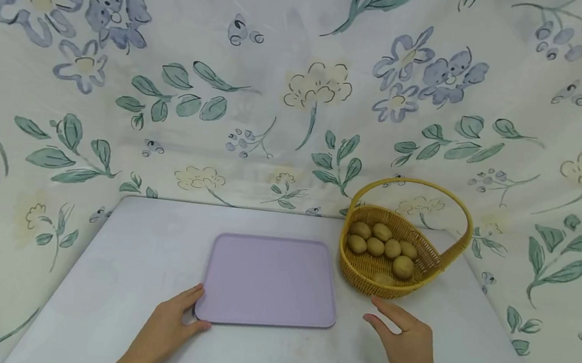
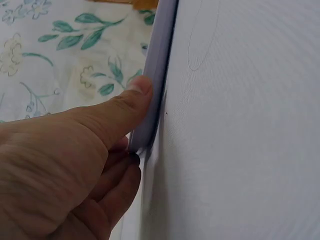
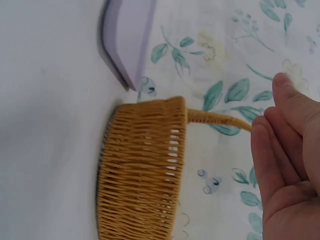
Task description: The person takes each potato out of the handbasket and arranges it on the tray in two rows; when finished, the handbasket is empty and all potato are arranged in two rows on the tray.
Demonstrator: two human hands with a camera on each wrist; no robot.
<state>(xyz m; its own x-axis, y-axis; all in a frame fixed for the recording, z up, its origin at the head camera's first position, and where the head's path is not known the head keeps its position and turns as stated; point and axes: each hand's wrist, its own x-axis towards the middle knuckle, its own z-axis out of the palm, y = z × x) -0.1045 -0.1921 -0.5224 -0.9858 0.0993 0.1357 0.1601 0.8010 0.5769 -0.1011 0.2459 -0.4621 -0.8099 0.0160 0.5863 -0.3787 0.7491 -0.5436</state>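
Note:
A shallow lilac tray lies on the white table. My left hand is at its near left corner, thumb at the near edge and fingers by the left side; in the left wrist view the thumb of this hand touches the rim of the tray. Holding nothing, my right hand hovers in front of a wicker basket, fingers extended and slightly bent. Several potatoes lie in the basket. The right wrist view shows my right hand beside the basket, apart from its wall.
The basket's tall arched handle rises above it at the table's right back. A floral cloth hangs behind the table and shows at both sides.

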